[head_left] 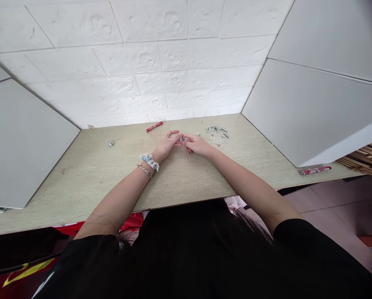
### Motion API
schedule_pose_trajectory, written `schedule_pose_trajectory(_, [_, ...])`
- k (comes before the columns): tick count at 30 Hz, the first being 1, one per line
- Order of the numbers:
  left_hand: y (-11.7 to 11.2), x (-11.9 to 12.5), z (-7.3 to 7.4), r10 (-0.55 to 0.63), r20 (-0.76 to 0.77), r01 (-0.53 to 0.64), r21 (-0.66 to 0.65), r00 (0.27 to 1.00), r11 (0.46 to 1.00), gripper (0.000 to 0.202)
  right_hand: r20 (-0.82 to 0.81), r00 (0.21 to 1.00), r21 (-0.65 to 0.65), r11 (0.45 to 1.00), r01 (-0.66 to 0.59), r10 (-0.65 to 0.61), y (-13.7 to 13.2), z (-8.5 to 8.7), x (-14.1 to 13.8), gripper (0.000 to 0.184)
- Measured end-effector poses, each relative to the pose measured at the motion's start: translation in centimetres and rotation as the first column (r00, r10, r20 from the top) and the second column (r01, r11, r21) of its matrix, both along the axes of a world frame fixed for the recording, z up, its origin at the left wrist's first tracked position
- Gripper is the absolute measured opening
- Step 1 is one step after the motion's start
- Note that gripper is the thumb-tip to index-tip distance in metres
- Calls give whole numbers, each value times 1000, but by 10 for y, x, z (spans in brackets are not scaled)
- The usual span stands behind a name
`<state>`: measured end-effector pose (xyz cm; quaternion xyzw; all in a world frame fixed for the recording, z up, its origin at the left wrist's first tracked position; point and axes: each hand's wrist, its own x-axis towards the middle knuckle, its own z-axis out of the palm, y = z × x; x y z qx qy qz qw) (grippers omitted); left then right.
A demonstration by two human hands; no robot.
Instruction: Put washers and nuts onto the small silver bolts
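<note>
My left hand (pixel 168 145) and my right hand (pixel 196 145) meet above the middle of the wooden desktop. Between their fingertips is a small silver bolt (pixel 181 139), which both hands pinch; its lower part is partly covered by the fingers, so any nut or washer on it is hard to make out. Just to the right of my right hand lies a pile of loose silver bolts (pixel 215 128), with several flat washers (pixel 218 143) in front of it. Far to the left, a bolt with a washer on it (pixel 110 143) rests alone on the desktop.
A red marker-like tube (pixel 154 126) lies near the white brick-pattern wall (pixel 161 74). Grey panels (pixel 316 108) close in both sides. Another red tube (pixel 315 170) and a woven brown item (pixel 366 155) sit at the right. The desktop's front edge (pixel 186 203) runs close to my body.
</note>
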<state>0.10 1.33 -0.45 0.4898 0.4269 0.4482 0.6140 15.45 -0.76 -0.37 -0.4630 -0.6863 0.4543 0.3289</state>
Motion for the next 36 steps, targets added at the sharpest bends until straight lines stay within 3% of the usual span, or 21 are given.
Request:
schedule_pose_trajectory(4, [-3,1,1,-26,-72,27,15,997,1000,33,69,996,123,991,47,-56,2,-4,1,32])
schedule_pose_trajectory(9, [-3,-3,1,-121,-84,122,7,989,992,36,209,972,370,929,19,-103,5,-12,3,22])
schedule_pose_trajectory(16, [-2,-4,5,-265,-93,271,51,960,961,26,174,976,423,905,46,-131,4,-10,4,25])
schedule_pose_trajectory(25, [-10,5,9,-150,-45,152,43,988,988,18,169,958,461,878,133,-234,2,-8,2,24])
schedule_pose_trajectory(30, [-12,3,17,-102,-206,126,107,973,986,25,146,953,393,899,191,-266,4,-9,2,39])
schedule_pose_trajectory(33, [-2,-10,22,72,-337,1,211,939,978,31,105,956,353,909,220,-272,5,-8,5,56])
schedule_pose_trajectory(36, [12,-34,30,324,-360,-184,373,875,909,24,98,961,348,914,211,-259,5,-7,8,55])
